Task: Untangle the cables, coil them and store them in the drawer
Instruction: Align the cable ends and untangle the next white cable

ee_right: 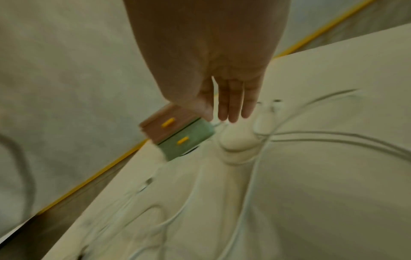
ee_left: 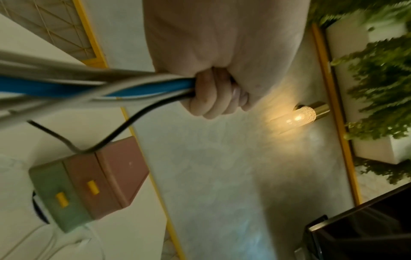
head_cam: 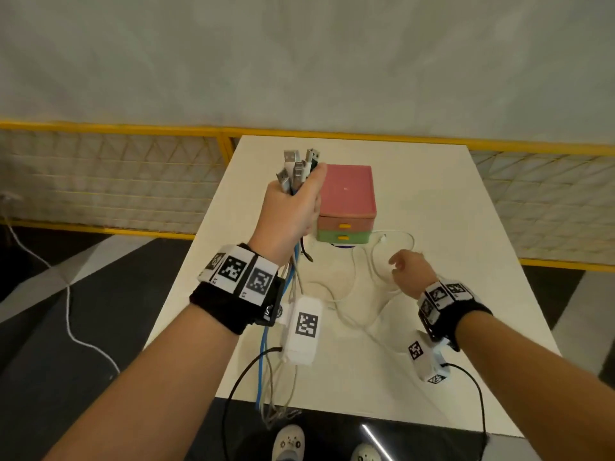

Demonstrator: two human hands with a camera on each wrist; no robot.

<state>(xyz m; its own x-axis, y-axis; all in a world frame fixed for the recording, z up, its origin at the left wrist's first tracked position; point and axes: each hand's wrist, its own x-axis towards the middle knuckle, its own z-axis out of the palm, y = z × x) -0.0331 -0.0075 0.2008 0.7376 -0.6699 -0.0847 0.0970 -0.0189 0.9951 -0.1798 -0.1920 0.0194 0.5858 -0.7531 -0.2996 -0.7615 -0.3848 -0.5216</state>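
- Above the white rectangular table (head_cam: 432, 194), the left hand (head_cam: 293, 211) is fisted around a bundle of blue, grey and black cables (head_cam: 298, 171), USB plugs pointing up.
- Right hand (head_cam: 411, 269): fingers straight and relaxed, holding nothing, low over loose thin white cables (head_cam: 352, 287) lying on the table.
- Small plastic drawer unit (head_cam: 347, 197), pink over green with yellow handles: both drawers closed, just beside the raised fist.

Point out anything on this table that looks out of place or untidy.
White cables sprawl loose across the table before the shut drawer unit. The bundle in the left hand trails uncoiled past the table's near edge. Nothing looks damaged.
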